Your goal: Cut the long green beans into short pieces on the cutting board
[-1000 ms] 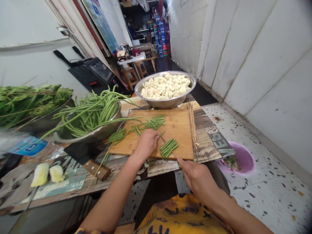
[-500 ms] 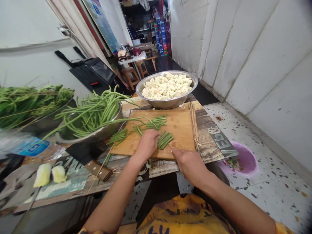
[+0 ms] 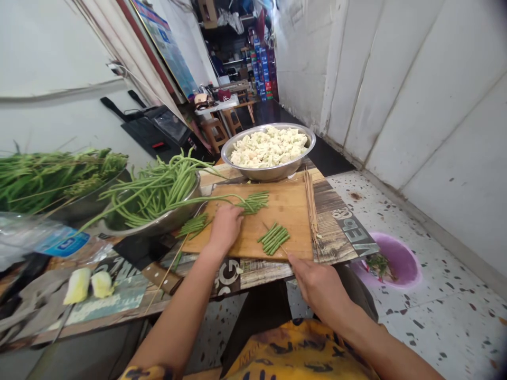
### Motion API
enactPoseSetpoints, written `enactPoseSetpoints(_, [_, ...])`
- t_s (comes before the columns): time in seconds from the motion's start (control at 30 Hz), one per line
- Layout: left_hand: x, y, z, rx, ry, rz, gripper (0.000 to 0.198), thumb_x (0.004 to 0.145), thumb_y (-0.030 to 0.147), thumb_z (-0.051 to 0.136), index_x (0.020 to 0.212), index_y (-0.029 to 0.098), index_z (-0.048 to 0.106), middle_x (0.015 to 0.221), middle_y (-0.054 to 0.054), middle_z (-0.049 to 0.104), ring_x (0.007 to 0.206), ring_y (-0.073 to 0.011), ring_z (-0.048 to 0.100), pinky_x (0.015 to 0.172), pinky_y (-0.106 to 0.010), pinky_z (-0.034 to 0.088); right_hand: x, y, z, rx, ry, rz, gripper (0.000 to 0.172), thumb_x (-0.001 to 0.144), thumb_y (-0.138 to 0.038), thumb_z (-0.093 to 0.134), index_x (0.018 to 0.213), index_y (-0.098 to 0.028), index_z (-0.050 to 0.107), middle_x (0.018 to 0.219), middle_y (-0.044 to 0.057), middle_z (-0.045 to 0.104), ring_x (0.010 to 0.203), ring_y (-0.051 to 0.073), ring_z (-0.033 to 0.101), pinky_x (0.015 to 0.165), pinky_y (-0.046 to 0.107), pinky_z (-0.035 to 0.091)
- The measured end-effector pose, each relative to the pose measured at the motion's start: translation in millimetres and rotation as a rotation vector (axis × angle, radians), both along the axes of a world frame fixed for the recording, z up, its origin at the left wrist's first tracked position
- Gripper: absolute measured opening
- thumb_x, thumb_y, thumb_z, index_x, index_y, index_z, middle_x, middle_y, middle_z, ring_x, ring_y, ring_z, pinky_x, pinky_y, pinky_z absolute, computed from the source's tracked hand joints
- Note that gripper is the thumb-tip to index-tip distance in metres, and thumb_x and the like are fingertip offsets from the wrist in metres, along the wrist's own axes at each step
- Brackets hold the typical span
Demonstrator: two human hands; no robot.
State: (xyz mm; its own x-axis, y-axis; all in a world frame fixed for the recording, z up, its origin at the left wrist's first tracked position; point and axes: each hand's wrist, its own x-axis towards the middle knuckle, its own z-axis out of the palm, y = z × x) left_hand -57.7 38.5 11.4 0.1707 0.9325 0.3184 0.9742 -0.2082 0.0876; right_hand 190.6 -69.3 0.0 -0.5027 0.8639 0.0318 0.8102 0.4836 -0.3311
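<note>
My right hand (image 3: 317,282) is closed on the near end of a thin wooden skewer (image 3: 283,249). Threaded side by side on that skewer are several short pieces of green bean (image 3: 274,239), and its tip pokes out past them. My left hand (image 3: 226,227) lies over the left part of the wooden cutting board (image 3: 247,240), fingers curled down beside the loose cut beans (image 3: 255,202). What its fingertips hold, if anything, is hidden. Another row of cut beans (image 3: 193,226) rests at the board's left edge.
A steel bowl of cauliflower (image 3: 269,171) stands behind the board. Bare skewers (image 3: 311,206) line its right side. On the left are a bowl of long beans (image 3: 158,216), a cleaver (image 3: 158,274), a plastic bottle (image 3: 51,240) and leafy greens (image 3: 51,179). A purple basin (image 3: 407,261) sits on the floor.
My left hand has moved left, off the skewered beans and over to the loose cut pieces. My right hand still holds the skewer, now slightly lower and turned. The view has shifted a little.
</note>
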Motion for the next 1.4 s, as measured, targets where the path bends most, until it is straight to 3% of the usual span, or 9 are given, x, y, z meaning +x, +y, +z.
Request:
enactPoseSetpoints(0.17, [4, 8, 3.2, -0.058, 0.067, -0.046, 0.021, 0.08, 0.015, 0.047, 0.077, 0.013, 0.068, 0.081, -0.012, 0.065, 0.083, -0.0238, 0.057, 0.077, -0.035, 0.044, 4, -3, -4.5, 0.053, 0.056, -0.028, 0.038, 0.089, -0.011, 0.039, 0.123, -0.012, 0.054, 0.087, 0.009, 0.07, 0.075, 0.019, 0.066, 0.065, 0.026, 0.048])
enactPoseSetpoints(0.33, [20, -5, 9.9, -0.219, -0.067, -0.159, 0.013, 0.079, 0.021, 0.055, 0.077, 0.017, 0.067, 0.079, -0.006, 0.067, 0.077, -0.0193, 0.058, 0.071, -0.029, 0.044, 11, -8, -10.2, 0.094, 0.133, -0.017, 0.037, 0.089, -0.012, 0.039, 0.122, -0.01, 0.055, 0.084, 0.01, 0.069, 0.074, 0.018, 0.066, 0.066, 0.026, 0.049])
enactPoseSetpoints(0.53, [42, -20, 4.1, -0.153, -0.197, -0.172, 0.016, 0.081, 0.021, 0.054, 0.081, 0.017, 0.07, 0.081, -0.006, 0.067, 0.079, -0.0172, 0.059, 0.075, -0.028, 0.044, 23, -21, -13.9, 0.16, 0.168, 0.03, 0.04, 0.087, -0.007, 0.036, 0.123, -0.005, 0.053, 0.081, 0.011, 0.068, 0.073, 0.019, 0.065, 0.065, 0.028, 0.049])
enactPoseSetpoints(0.7, [41, -21, 2.9, -0.172, -0.196, -0.131, 0.015, 0.08, 0.019, 0.055, 0.085, 0.016, 0.069, 0.083, -0.006, 0.068, 0.078, -0.0182, 0.059, 0.073, -0.028, 0.044, 23, -25, -11.5, 0.174, 0.168, 0.048, 0.041, 0.085, -0.006, 0.036, 0.123, -0.005, 0.053, 0.079, 0.01, 0.067, 0.069, 0.017, 0.063, 0.061, 0.026, 0.048])
enactPoseSetpoints(1.0, [39, -18, 3.4, -0.159, -0.209, -0.187, 0.018, 0.082, 0.019, 0.051, 0.077, 0.014, 0.069, 0.079, -0.008, 0.067, 0.077, -0.0177, 0.059, 0.074, -0.029, 0.044, 20, -20, -15.9, 0.134, 0.18, 0.023, 0.041, 0.087, -0.008, 0.034, 0.123, -0.006, 0.054, 0.081, 0.012, 0.068, 0.073, 0.017, 0.064, 0.07, 0.028, 0.051])
enactPoseSetpoints(1.2, [36, -15, 2.6, -0.172, -0.236, -0.198, 0.017, 0.081, 0.019, 0.052, 0.081, 0.016, 0.069, 0.081, -0.006, 0.067, 0.079, -0.0179, 0.06, 0.076, -0.029, 0.045, 18, -18, -17.1, 0.172, 0.202, -0.002, 0.039, 0.088, -0.01, 0.037, 0.122, -0.01, 0.056, 0.077, 0.01, 0.068, 0.067, 0.016, 0.064, 0.063, 0.025, 0.05])
enactPoseSetpoints(1.4, [38, -13, 3.5, -0.172, -0.192, -0.187, 0.018, 0.08, 0.018, 0.051, 0.08, 0.015, 0.068, 0.082, -0.008, 0.068, 0.08, -0.0191, 0.06, 0.076, -0.03, 0.045, 17, -18, -17.3, 0.171, 0.229, 0.013, 0.038, 0.088, -0.009, 0.036, 0.12, -0.005, 0.056, 0.078, 0.012, 0.068, 0.069, 0.018, 0.065, 0.064, 0.027, 0.051])
